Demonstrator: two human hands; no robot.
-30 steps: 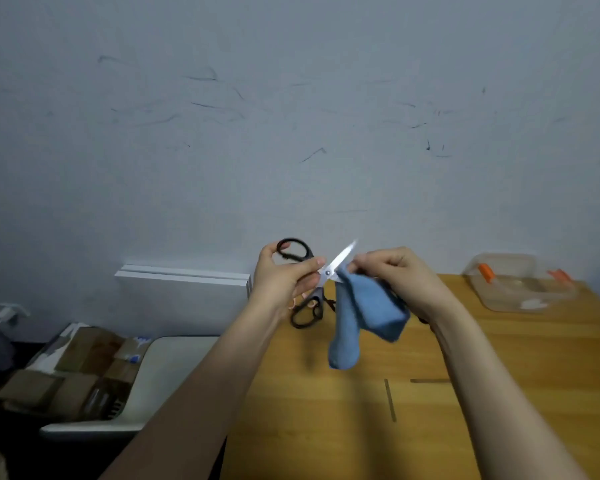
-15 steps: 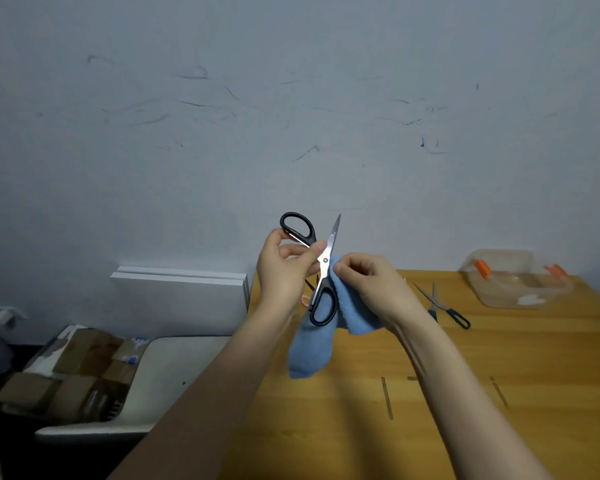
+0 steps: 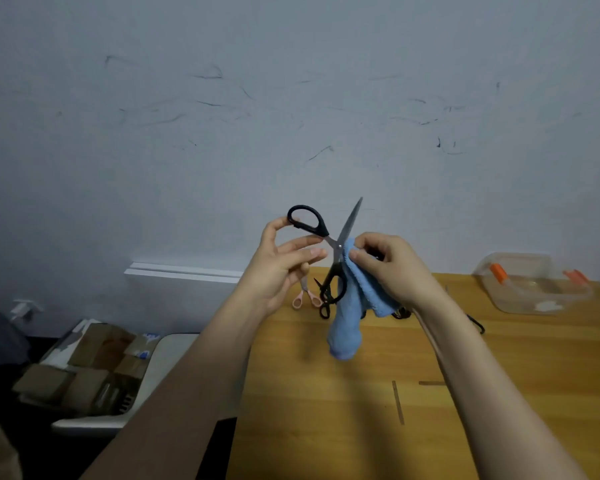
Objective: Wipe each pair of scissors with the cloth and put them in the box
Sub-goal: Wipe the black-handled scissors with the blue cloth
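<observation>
- A wooden table [image 3: 326,410] fills the lower right of the frame, and a scuffed grey wall [image 3: 291,98] fills the upper part.
- A clear box [image 3: 520,303] with orange clips sits at the table's far right corner, well apart from both hands.
- Pink scissors [image 3: 305,289] lie on the table's far left edge, partly hidden behind the left hand [image 3: 278,268].
- Small dark scissors [image 3: 324,308] lie just beside the pink pair. More dark handles [image 3: 400,313] peek out under the right wrist.
- Cardboard boxes [image 3: 84,368] sit on a white seat [image 3: 167,358] in the lower left. White boards [image 3: 187,271] lean on the wall above them.
- Black scissors [image 3: 348,226] are held in the air at centre frame, spread wide, with one blade pointing up and right.
- The left hand holds them by the upper handle loop: the thumb is on the loop and the fingers stretch towards the pivot.
- The right hand [image 3: 392,268] pinches a blue cloth [image 3: 347,320] with curled fingers, right beside the pivot.
- The cloth covers the second blade and hangs down behind the lower handle loop, clear of the table.
</observation>
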